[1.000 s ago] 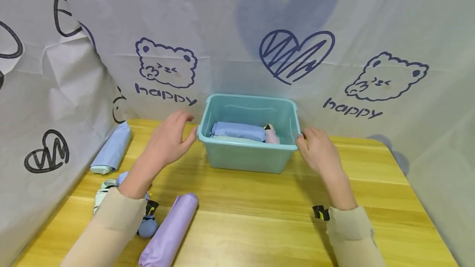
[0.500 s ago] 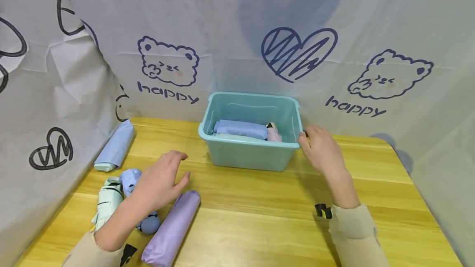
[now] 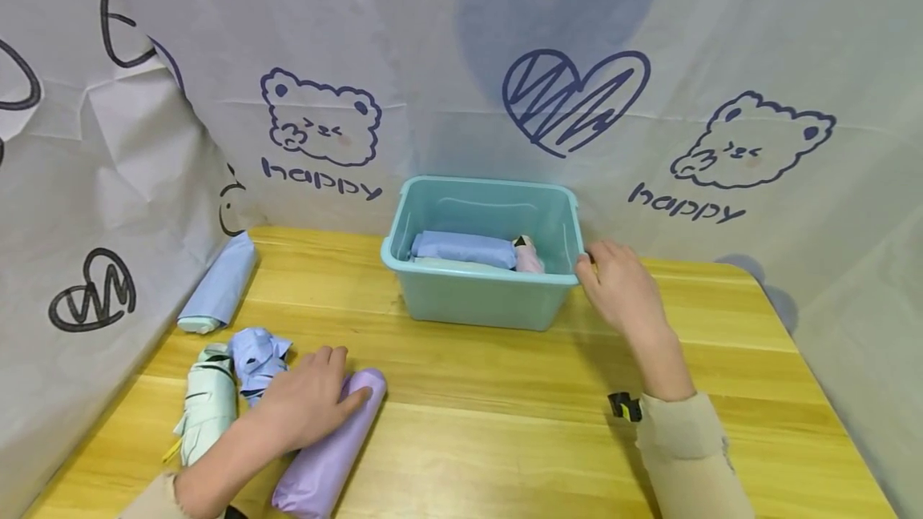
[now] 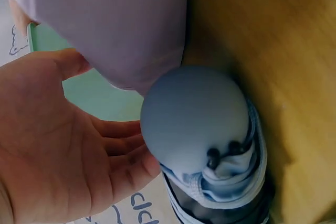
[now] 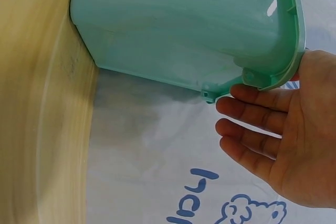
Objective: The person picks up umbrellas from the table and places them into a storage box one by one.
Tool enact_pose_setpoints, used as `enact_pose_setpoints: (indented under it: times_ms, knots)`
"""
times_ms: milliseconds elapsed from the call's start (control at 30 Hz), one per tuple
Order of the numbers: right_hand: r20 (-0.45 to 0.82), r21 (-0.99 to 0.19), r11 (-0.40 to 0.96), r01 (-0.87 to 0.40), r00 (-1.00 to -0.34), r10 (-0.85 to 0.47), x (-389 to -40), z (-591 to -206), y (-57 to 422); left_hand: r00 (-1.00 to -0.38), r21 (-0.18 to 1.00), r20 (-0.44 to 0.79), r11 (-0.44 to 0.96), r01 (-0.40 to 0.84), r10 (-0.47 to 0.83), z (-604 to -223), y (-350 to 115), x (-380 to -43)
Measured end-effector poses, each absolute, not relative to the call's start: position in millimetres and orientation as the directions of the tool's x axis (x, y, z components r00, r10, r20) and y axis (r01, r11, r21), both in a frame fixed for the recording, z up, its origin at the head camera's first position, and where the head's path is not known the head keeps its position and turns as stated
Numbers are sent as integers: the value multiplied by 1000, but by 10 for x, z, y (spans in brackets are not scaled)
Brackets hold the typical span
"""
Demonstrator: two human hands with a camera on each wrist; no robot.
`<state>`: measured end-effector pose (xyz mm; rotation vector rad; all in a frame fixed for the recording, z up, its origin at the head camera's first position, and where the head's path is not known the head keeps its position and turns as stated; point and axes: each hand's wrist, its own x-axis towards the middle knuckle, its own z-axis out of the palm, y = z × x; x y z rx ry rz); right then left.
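My left hand [image 3: 310, 399] reaches over a purple folded umbrella [image 3: 335, 447], its thumb at the umbrella's upper end. In the left wrist view, its fingers lie behind a blue folding umbrella with a round knob [image 4: 194, 119], not closed round it. My right hand [image 3: 623, 287] holds the right front corner of a teal plastic bin [image 3: 483, 303]; in the right wrist view its fingers reach under the rim [image 5: 302, 30], while the thumb is mostly hidden. A blue rolled umbrella [image 3: 465, 248] and a pink one with a pale end [image 3: 528, 256] lie in the bin.
Left of my left hand lie a mint folded umbrella [image 3: 209, 403] and a crumpled blue one [image 3: 257, 360]. A blue-wrapped umbrella [image 3: 219, 283] lies by the left cloth wall. Printed cloth [image 3: 447, 62] hangs behind the wooden table [image 3: 505, 431].
My left hand has left the bin's left side and come down and toward me to the purple umbrella. My right hand has stayed at the bin's corner.
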<state>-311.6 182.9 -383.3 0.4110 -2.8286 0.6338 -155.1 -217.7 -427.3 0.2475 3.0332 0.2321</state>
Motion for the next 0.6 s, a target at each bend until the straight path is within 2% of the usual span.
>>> enact_pose_setpoints:
  times_ms: [400,600]
  knots:
    - [263,-391,867,-308,-940,-216,-3116,-3835,1818,-964,174,-167,968,178,207,-4304,-2062,-1399]
    - [261,-393,864,-314,-939,-222,-3117,-3834,1820,-965,200,-151,963,180,212,-4381,-2025,-1347]
